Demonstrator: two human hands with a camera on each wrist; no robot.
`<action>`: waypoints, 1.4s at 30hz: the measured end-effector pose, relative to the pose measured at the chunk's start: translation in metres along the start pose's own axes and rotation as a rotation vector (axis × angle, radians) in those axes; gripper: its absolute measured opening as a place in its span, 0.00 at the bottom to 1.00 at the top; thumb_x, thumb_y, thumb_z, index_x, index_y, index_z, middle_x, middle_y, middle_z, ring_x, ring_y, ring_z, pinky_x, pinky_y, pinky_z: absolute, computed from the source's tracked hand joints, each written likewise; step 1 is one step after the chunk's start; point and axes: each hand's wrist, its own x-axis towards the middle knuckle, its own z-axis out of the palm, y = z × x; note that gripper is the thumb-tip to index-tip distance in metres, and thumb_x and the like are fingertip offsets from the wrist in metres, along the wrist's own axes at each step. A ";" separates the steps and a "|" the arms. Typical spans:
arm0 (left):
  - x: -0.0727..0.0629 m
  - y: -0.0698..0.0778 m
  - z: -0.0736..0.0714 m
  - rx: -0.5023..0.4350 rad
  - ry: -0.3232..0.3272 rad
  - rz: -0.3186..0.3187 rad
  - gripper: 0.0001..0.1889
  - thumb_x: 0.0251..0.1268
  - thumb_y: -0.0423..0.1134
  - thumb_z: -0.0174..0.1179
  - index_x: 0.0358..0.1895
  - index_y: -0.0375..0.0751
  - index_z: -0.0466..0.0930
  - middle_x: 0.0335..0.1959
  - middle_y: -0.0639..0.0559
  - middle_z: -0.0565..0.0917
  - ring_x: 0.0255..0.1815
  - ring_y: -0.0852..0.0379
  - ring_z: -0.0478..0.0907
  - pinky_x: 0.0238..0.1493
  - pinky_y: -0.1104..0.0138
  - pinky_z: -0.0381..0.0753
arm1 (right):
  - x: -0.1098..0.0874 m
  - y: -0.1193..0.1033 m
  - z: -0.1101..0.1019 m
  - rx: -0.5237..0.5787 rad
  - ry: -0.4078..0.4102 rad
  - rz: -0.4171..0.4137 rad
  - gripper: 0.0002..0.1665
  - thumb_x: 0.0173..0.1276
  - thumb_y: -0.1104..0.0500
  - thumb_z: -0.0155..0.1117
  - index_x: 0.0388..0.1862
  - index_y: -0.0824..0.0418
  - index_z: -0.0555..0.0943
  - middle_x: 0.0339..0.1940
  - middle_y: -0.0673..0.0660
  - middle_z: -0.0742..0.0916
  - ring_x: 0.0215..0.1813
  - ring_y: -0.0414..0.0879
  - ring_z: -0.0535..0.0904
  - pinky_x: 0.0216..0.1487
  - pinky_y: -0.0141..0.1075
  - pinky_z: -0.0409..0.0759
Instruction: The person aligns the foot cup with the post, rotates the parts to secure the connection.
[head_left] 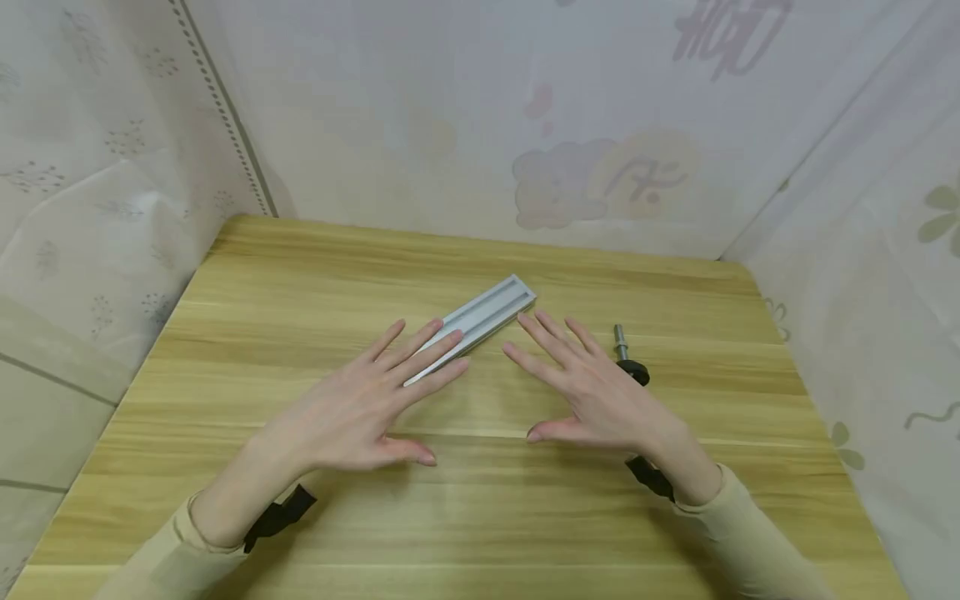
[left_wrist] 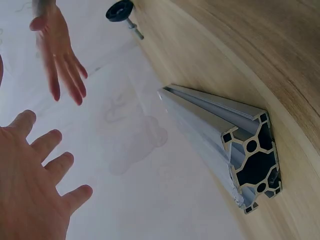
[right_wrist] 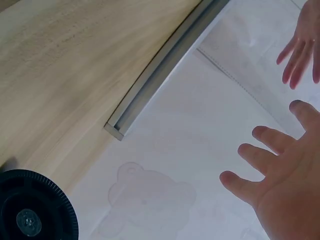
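A length of slotted aluminium profile (head_left: 491,312) lies slantwise on the wooden table; its hollow cut end (left_wrist: 255,160) faces the left wrist camera. Over its near end hovers my left hand (head_left: 356,412), palm down with fingers spread, hiding part of it from the head view. My right hand (head_left: 600,400) is also held flat with fingers apart, right of the profile's far end. Neither hand holds anything. Beside the right hand lies a levelling foot with a round black base (head_left: 634,372) and a threaded metal stud (head_left: 620,340), its base partly covered by that hand.
The wooden tabletop (head_left: 480,533) has rounded back corners. Pale printed curtains (head_left: 420,108) hang behind it and along both sides. Black straps (head_left: 281,517) with devices sit at both wrists, below the light sleeves (head_left: 750,533).
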 end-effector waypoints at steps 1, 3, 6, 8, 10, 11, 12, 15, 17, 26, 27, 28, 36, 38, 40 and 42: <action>0.000 -0.001 0.000 -0.001 -0.002 -0.006 0.51 0.64 0.77 0.48 0.84 0.53 0.50 0.86 0.48 0.49 0.87 0.43 0.48 0.83 0.43 0.50 | 0.001 0.001 0.000 0.001 0.002 0.004 0.63 0.58 0.23 0.65 0.86 0.46 0.52 0.88 0.56 0.46 0.88 0.56 0.46 0.81 0.65 0.52; 0.001 -0.003 0.001 -0.006 -0.007 -0.016 0.51 0.64 0.77 0.47 0.84 0.54 0.47 0.87 0.49 0.48 0.87 0.44 0.48 0.83 0.43 0.49 | 0.004 0.003 0.000 0.003 0.008 0.012 0.63 0.58 0.24 0.65 0.85 0.46 0.52 0.88 0.55 0.46 0.88 0.56 0.45 0.81 0.64 0.52; 0.002 -0.005 0.001 -0.012 -0.010 -0.027 0.52 0.64 0.77 0.48 0.85 0.55 0.45 0.87 0.49 0.47 0.87 0.44 0.48 0.83 0.43 0.50 | 0.007 0.005 -0.001 0.013 0.020 0.021 0.64 0.58 0.24 0.67 0.85 0.47 0.53 0.88 0.56 0.46 0.88 0.58 0.47 0.80 0.64 0.54; 0.002 -0.006 0.002 -0.013 -0.008 -0.034 0.53 0.63 0.76 0.51 0.85 0.55 0.45 0.87 0.49 0.47 0.87 0.44 0.48 0.82 0.42 0.51 | 0.009 0.007 0.000 0.022 0.024 0.035 0.65 0.57 0.26 0.69 0.86 0.46 0.52 0.88 0.55 0.46 0.87 0.58 0.48 0.80 0.65 0.55; 0.003 -0.007 0.002 -0.015 -0.001 -0.040 0.54 0.61 0.75 0.55 0.85 0.55 0.45 0.87 0.47 0.48 0.87 0.43 0.48 0.82 0.41 0.52 | 0.011 0.009 0.000 0.025 0.026 0.053 0.66 0.56 0.26 0.70 0.86 0.45 0.50 0.88 0.54 0.46 0.87 0.59 0.49 0.79 0.66 0.56; 0.003 -0.008 0.003 -0.013 0.004 -0.044 0.55 0.60 0.74 0.57 0.85 0.55 0.45 0.86 0.47 0.49 0.87 0.43 0.49 0.81 0.41 0.52 | 0.012 0.010 0.000 0.027 0.023 0.064 0.66 0.56 0.27 0.70 0.86 0.44 0.49 0.88 0.53 0.45 0.87 0.58 0.48 0.79 0.66 0.56; 0.004 -0.008 0.003 -0.014 0.010 -0.047 0.56 0.59 0.74 0.58 0.85 0.55 0.45 0.86 0.47 0.50 0.86 0.43 0.49 0.81 0.41 0.52 | 0.013 0.011 0.000 0.029 0.021 0.073 0.67 0.57 0.27 0.70 0.86 0.43 0.47 0.88 0.53 0.45 0.88 0.58 0.48 0.79 0.66 0.56; 0.006 -0.010 0.003 -0.014 0.025 -0.054 0.56 0.58 0.73 0.58 0.85 0.55 0.44 0.86 0.47 0.50 0.86 0.43 0.49 0.82 0.41 0.52 | 0.016 0.013 -0.001 0.034 0.011 0.101 0.66 0.59 0.27 0.69 0.86 0.40 0.44 0.88 0.51 0.44 0.88 0.57 0.47 0.80 0.65 0.54; 0.008 -0.013 0.003 -0.018 0.035 -0.057 0.54 0.61 0.75 0.54 0.85 0.55 0.44 0.86 0.47 0.49 0.86 0.43 0.50 0.82 0.42 0.51 | 0.018 0.014 -0.001 0.046 0.014 0.117 0.65 0.60 0.29 0.69 0.86 0.41 0.43 0.88 0.52 0.44 0.88 0.58 0.47 0.80 0.65 0.54; 0.017 -0.024 0.008 -0.054 0.044 -0.137 0.50 0.67 0.80 0.35 0.85 0.54 0.42 0.87 0.51 0.45 0.86 0.43 0.49 0.81 0.41 0.53 | 0.032 0.024 -0.004 0.134 0.126 0.251 0.58 0.67 0.37 0.68 0.86 0.45 0.47 0.88 0.56 0.52 0.84 0.61 0.57 0.77 0.64 0.61; 0.017 -0.025 0.008 -0.059 0.044 -0.153 0.50 0.67 0.79 0.37 0.85 0.54 0.42 0.87 0.51 0.46 0.86 0.43 0.50 0.81 0.41 0.54 | 0.034 0.025 -0.004 0.150 0.145 0.271 0.57 0.68 0.38 0.67 0.86 0.44 0.47 0.87 0.56 0.53 0.84 0.62 0.59 0.76 0.63 0.63; 0.017 -0.026 0.009 -0.062 0.038 -0.168 0.50 0.67 0.79 0.38 0.85 0.54 0.42 0.87 0.51 0.46 0.86 0.43 0.50 0.81 0.41 0.54 | 0.036 0.025 -0.003 0.162 0.166 0.292 0.55 0.69 0.38 0.67 0.86 0.43 0.47 0.87 0.56 0.55 0.83 0.62 0.60 0.76 0.63 0.65; 0.019 -0.029 0.014 -0.107 0.002 -0.277 0.51 0.67 0.75 0.49 0.85 0.58 0.38 0.87 0.51 0.45 0.86 0.44 0.50 0.81 0.41 0.55 | 0.049 0.025 -0.002 0.314 0.213 0.459 0.50 0.72 0.35 0.61 0.85 0.38 0.48 0.87 0.51 0.56 0.84 0.61 0.58 0.75 0.66 0.63; 0.020 -0.030 0.016 -0.112 0.002 -0.298 0.52 0.66 0.74 0.51 0.85 0.59 0.37 0.87 0.51 0.46 0.86 0.44 0.50 0.81 0.41 0.55 | 0.051 0.025 -0.001 0.347 0.201 0.487 0.50 0.72 0.34 0.60 0.85 0.36 0.47 0.87 0.50 0.56 0.84 0.62 0.58 0.74 0.68 0.63; 0.020 -0.031 0.017 -0.123 -0.001 -0.322 0.52 0.66 0.73 0.52 0.85 0.59 0.36 0.87 0.52 0.45 0.86 0.44 0.50 0.81 0.42 0.55 | 0.053 0.026 0.000 0.367 0.188 0.511 0.49 0.72 0.32 0.59 0.85 0.33 0.46 0.87 0.49 0.56 0.84 0.61 0.57 0.74 0.69 0.63; 0.020 -0.032 0.019 -0.134 -0.003 -0.348 0.53 0.66 0.73 0.52 0.85 0.58 0.35 0.87 0.52 0.46 0.86 0.45 0.50 0.82 0.43 0.54 | 0.055 0.026 0.002 0.379 0.175 0.534 0.49 0.72 0.31 0.57 0.84 0.30 0.45 0.87 0.48 0.56 0.85 0.60 0.57 0.73 0.69 0.63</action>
